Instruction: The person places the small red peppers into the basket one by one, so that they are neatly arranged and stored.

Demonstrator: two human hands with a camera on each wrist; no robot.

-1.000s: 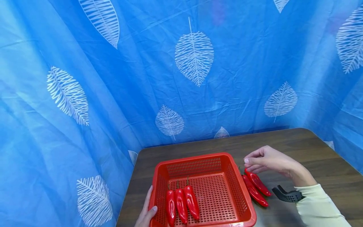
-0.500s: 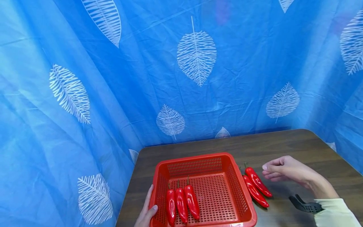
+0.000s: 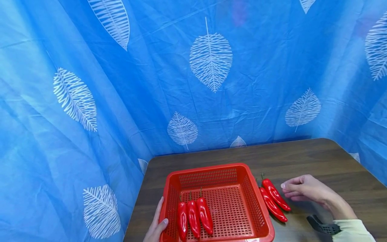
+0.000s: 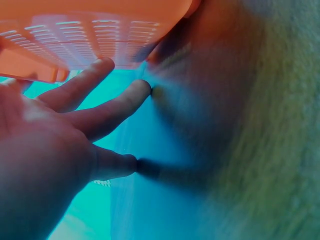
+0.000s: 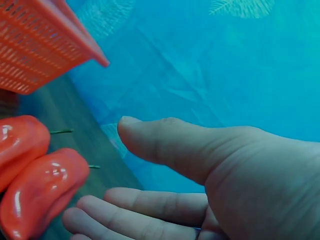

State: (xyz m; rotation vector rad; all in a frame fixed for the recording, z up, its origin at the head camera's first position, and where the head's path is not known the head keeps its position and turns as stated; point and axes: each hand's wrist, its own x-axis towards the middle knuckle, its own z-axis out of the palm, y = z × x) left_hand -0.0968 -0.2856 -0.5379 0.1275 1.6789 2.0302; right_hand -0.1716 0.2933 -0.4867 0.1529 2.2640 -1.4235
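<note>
A red plastic basket stands on the table, with three red chili peppers side by side in its left part. My left hand holds the basket's left side, thumb over the rim and fingers along the outer wall. In the left wrist view, those fingers are straight and spread beneath the slotted wall. Two more red peppers with green stems lie on the table against the basket's right side. Just right of them hovers my right hand, its fingers loosely bent, thumb apart, nothing between them in the right wrist view.
The dark wooden table has rounded far corners. A blue curtain with white leaf prints hangs behind it and along both sides. A black strap mount sits at my right wrist, over a pale sleeve.
My right hand has drawn back to the right from the stems of the two table peppers, then sunk slightly lower. The left hand, basket and peppers keep their places.
</note>
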